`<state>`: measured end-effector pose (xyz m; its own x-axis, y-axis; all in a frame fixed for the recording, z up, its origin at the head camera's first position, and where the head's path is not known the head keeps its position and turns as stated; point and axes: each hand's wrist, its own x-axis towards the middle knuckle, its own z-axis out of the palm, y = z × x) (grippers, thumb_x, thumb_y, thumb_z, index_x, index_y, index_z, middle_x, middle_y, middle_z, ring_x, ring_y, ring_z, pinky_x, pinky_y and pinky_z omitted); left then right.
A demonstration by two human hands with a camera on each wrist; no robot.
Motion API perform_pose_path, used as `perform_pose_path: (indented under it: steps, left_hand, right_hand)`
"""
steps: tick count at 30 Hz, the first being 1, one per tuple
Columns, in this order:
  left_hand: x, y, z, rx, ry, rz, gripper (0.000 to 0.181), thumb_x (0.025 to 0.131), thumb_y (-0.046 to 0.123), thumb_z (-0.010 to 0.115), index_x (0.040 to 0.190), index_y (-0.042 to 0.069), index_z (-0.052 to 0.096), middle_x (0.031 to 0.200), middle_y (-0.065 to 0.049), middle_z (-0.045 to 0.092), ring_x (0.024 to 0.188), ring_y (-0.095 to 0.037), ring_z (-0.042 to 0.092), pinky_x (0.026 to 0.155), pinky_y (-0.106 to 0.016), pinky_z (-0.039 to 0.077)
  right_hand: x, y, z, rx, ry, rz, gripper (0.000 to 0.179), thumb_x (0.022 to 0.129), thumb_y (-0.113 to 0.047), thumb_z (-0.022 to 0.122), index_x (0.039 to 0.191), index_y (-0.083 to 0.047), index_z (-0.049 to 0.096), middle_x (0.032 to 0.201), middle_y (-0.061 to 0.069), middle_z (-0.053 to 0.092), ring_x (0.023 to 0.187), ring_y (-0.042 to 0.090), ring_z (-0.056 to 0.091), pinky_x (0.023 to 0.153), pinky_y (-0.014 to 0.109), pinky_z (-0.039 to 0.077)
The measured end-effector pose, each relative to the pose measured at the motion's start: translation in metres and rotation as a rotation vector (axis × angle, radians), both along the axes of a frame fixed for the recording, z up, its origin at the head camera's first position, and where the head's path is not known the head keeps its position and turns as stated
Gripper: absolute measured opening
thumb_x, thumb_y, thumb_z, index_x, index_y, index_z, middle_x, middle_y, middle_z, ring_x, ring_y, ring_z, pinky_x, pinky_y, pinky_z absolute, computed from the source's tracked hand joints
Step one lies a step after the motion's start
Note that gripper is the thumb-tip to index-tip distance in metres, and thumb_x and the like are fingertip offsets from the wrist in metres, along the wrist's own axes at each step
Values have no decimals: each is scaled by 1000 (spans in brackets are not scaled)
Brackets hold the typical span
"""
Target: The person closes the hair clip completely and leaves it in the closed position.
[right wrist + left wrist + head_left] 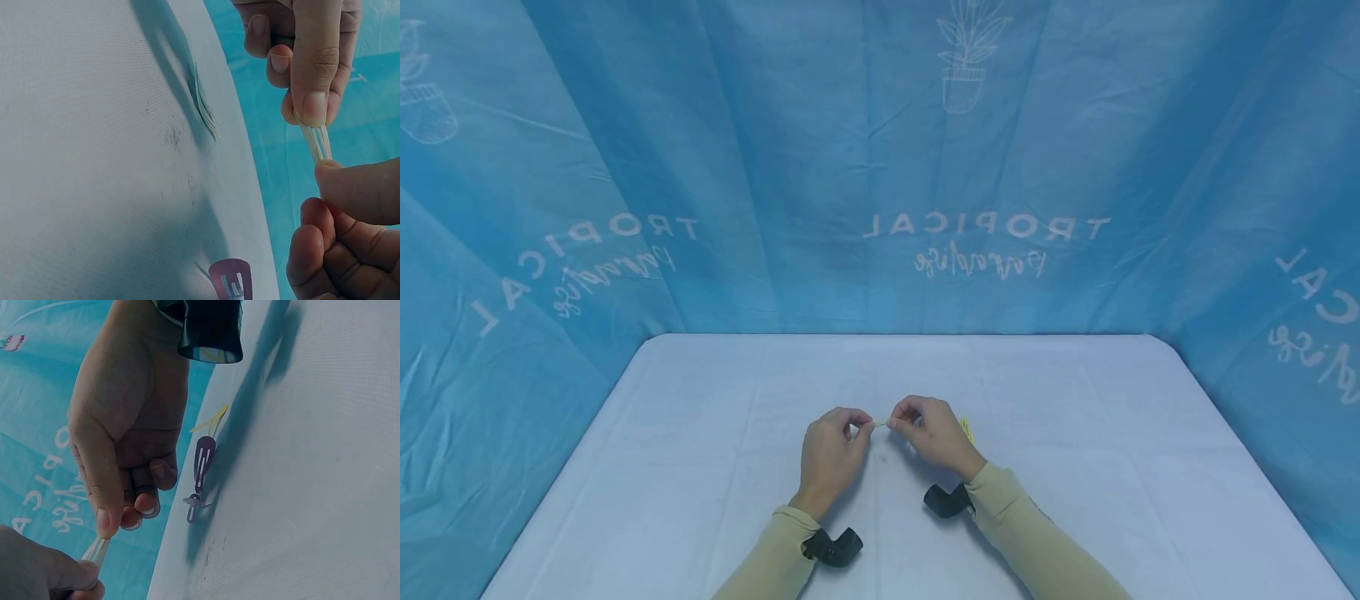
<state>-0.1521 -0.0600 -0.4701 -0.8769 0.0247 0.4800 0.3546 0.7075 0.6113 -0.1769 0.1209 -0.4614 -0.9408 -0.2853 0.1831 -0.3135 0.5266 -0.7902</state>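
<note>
Between my two hands, a narrow cream snap hair clip [317,142] with parallel bars is stretched across a short gap. My left hand [831,454] pinches one end of it between thumb and finger. The other end is pinched by my right hand [936,435]. Both hands are raised above the white table near its middle. Thumbs and fingertips cover the clip's two ends. On the table beyond, in the left wrist view, lie a purple snap hair clip [204,456] and a thin yellow piece [215,422], partly spread like an opened clip.
A small greyish clip-like piece [193,507] lies by the purple clip. Several thin pale pieces [201,106] lie fanned on the table [700,467] in the right wrist view. Black tubular camera mounts [838,548] hang at both wrists. A blue printed cloth [805,167] surrounds the table.
</note>
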Motion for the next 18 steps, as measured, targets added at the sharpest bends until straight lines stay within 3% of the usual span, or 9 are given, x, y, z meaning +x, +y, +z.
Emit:
perform_pose_path:
  steps: [18]
  left_hand:
    - [1, 0, 1, -13, -6, 7, 5, 83, 11, 81, 84, 12, 76, 68, 9, 57, 57, -5, 40, 53, -23, 34]
  right_hand:
    - [1, -2, 0, -7, 24, -10, 7, 93, -10, 70, 87, -8, 69, 73, -5, 61, 59, 10, 54, 57, 26, 45]
